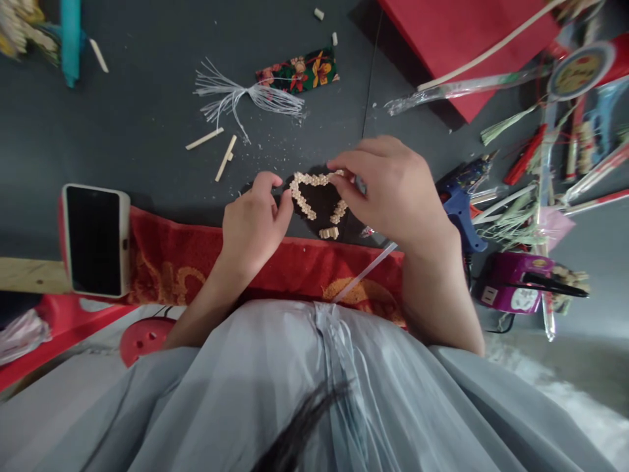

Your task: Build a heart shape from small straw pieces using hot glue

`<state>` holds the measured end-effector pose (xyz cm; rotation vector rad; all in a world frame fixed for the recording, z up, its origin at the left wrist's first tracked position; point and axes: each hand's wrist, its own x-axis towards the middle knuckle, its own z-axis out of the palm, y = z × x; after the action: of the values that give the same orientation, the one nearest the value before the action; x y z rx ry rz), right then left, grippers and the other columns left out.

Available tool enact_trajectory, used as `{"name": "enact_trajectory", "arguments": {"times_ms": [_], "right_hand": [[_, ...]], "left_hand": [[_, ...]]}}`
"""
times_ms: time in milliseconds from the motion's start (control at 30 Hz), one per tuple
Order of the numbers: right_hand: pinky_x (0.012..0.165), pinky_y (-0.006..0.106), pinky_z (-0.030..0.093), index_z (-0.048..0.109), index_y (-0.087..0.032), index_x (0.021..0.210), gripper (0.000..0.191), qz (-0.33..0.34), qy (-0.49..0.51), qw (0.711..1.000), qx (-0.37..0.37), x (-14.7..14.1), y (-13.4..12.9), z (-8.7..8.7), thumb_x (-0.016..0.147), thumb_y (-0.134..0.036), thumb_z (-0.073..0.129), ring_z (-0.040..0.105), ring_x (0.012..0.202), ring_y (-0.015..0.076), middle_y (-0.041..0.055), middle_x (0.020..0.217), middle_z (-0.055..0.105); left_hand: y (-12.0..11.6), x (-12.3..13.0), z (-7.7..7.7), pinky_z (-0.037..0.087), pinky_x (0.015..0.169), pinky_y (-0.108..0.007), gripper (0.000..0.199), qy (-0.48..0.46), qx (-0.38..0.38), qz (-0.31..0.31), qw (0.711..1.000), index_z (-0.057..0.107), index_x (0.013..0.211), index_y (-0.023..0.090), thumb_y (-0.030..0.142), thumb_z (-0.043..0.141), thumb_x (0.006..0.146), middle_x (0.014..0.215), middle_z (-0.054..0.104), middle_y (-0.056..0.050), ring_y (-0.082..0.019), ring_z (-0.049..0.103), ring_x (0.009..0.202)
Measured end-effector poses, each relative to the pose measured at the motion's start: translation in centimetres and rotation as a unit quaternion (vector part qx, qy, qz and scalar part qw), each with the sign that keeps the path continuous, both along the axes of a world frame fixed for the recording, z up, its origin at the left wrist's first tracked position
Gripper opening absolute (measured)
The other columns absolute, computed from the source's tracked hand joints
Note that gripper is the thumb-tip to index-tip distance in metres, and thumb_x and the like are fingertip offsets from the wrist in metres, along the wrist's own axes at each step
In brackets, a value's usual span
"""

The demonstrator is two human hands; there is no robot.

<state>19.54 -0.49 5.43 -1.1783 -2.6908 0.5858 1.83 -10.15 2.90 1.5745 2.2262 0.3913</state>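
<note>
A pale, knobbly strip [303,178] made of small cream pieces lies on the dark table, bent into an open heart-like outline. At its upper right, my right hand [393,187] pinches the strip between thumb and forefinger; its other fingers curl above. On the opposite side is my left hand [255,226], thumb tip against or very close to the strip's left edge, with forefinger and thumb apart. A short separate cream piece [329,233] sits below the outline, near the red towel. My right fingers cover part of the strip's right side.
A red patterned towel [196,242] runs along the front edge, with a phone [95,239] at left. Thin sticks [225,158], a white fibre bundle [250,95] and floral fabric [314,71] lie beyond. Rightward are a blue glue gun [462,213], a purple device [514,282] and a red box [466,39].
</note>
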Motion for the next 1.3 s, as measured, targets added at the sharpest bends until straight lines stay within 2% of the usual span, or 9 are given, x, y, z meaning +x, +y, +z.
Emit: {"name": "enact_trajectory", "arguments": {"times_ms": [133,267,367,567,1033,1300], "right_hand": [[0.064,0.033,0.038,0.073,-0.021,0.098,0.029,-0.054,-0.1,0.99,-0.084,0.9,-2.8,1.6,0.096,-0.027,0.045,0.067,0.074,0.0238,0.0074,0.081,0.075],[0.068,0.032,0.042,0.066,-0.019,0.128,0.04,-0.055,-0.149,0.972,-0.176,0.3,-5.4,1.9,0.099,-0.026,0.039,0.073,0.086,0.0259,0.009,0.097,0.079],[0.069,0.033,0.044,0.057,-0.017,0.14,0.046,-0.044,-0.164,0.963,-0.208,-0.3,-6.5,1.6,0.1,-0.026,0.036,0.074,0.089,0.0278,0.0106,0.1,0.079],[0.076,0.033,0.048,0.049,-0.014,0.147,0.049,-0.047,-0.154,0.958,-0.238,-0.6,-7.1,1.4,0.1,-0.025,0.037,0.075,0.094,0.0284,0.0114,0.103,0.078],[0.073,0.032,0.045,0.053,-0.015,0.142,0.046,-0.041,-0.118,0.962,-0.244,-0.9,-7.6,0.7,0.1,-0.029,0.041,0.074,0.095,0.0288,0.0116,0.106,0.078],[0.075,0.029,0.043,0.058,-0.015,0.137,0.043,-0.057,-0.081,0.962,-0.254,-0.4,-7.7,1.0,0.099,-0.026,0.042,0.072,0.092,0.0237,0.011,0.106,0.078]], "left_hand": [[-0.5,-0.4,0.6,0.042,0.066,-0.028,0.021,0.011,-0.043,-0.006,0.999,0.061,0.109,0.023,0.033,0.053,0.093,0.07,0.065,0.001,-0.019,0.065,0.069],[-1.2,-0.2,1.2,0.041,0.067,-0.027,0.025,-0.004,-0.098,-0.007,0.995,0.062,0.113,0.023,0.034,0.05,0.094,0.073,0.066,0.001,-0.018,0.066,0.073],[-1.8,0.0,1.3,0.041,0.067,-0.027,0.026,-0.011,-0.101,-0.002,0.995,0.063,0.112,0.022,0.033,0.05,0.093,0.073,0.065,0.001,-0.018,0.066,0.073],[-2.6,0.0,0.9,0.04,0.068,-0.027,0.029,-0.03,-0.067,-0.008,0.997,0.066,0.111,0.022,0.036,0.049,0.092,0.072,0.065,0.001,-0.017,0.064,0.069],[-3.3,-0.1,0.4,0.038,0.066,-0.027,0.026,-0.019,-0.03,-0.027,0.999,0.066,0.107,0.021,0.034,0.048,0.093,0.075,0.067,-0.001,-0.017,0.066,0.071],[-3.3,-0.1,0.3,0.036,0.064,-0.027,0.025,-0.006,-0.021,-0.039,0.999,0.067,0.103,0.021,0.033,0.048,0.092,0.07,0.065,0.0,-0.017,0.063,0.067]]}}
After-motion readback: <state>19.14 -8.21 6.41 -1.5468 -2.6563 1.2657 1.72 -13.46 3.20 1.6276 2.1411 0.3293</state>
